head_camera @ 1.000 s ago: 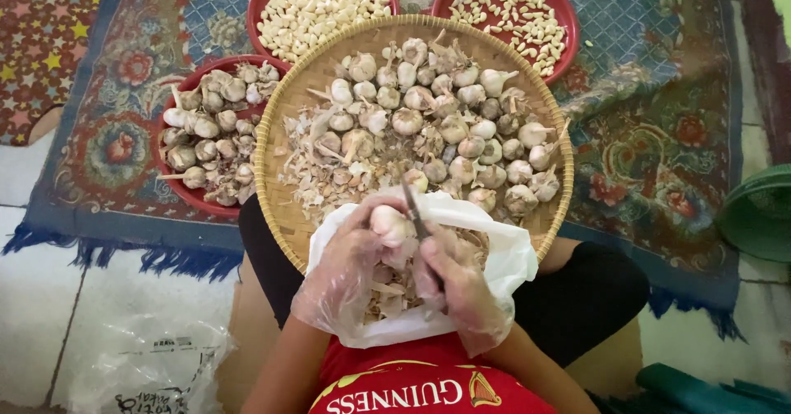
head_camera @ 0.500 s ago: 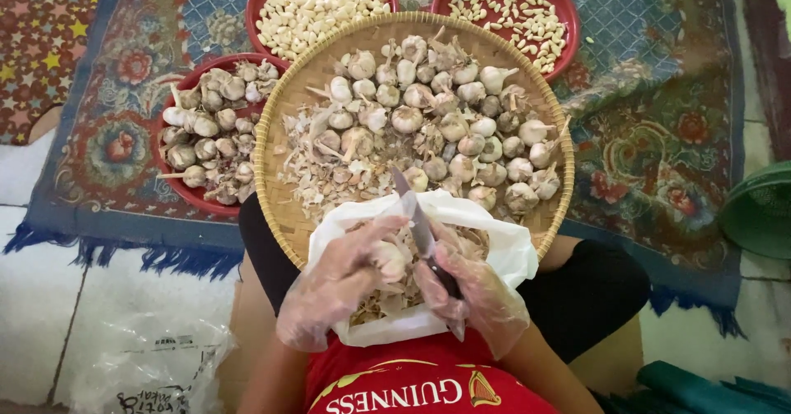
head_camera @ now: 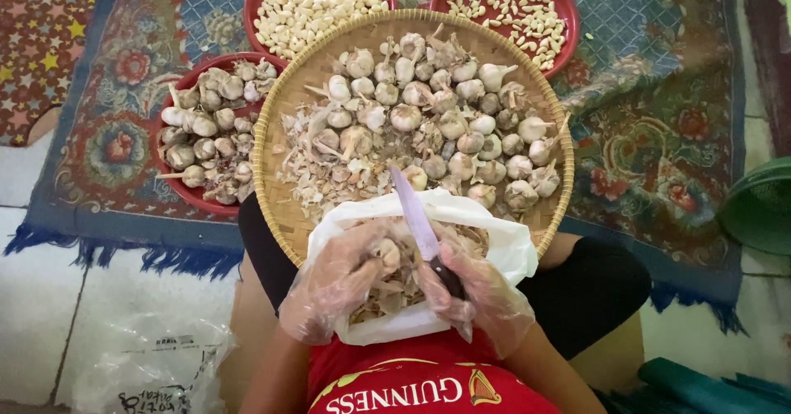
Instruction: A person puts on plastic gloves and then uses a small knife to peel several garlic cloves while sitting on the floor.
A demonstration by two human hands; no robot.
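Both my hands wear clear plastic gloves and work over a white plastic bag full of garlic skins on my lap. My left hand pinches a garlic piece at its fingertips. My right hand grips a small knife by its dark handle, the blade pointing away from me over the bag's far rim. Just beyond the bag lies a round woven tray holding several whole garlic bulbs and loose skins.
Three red bowls ring the tray: one at the left with garlic bulbs, two at the top with peeled cloves. A patterned rug lies underneath, a green basket at the right, a clear plastic bag on the tiles at lower left.
The knife has swung from near my left fingers to point further away over the bag's rim. My left hand has dropped lower into the bag with the garlic piece.
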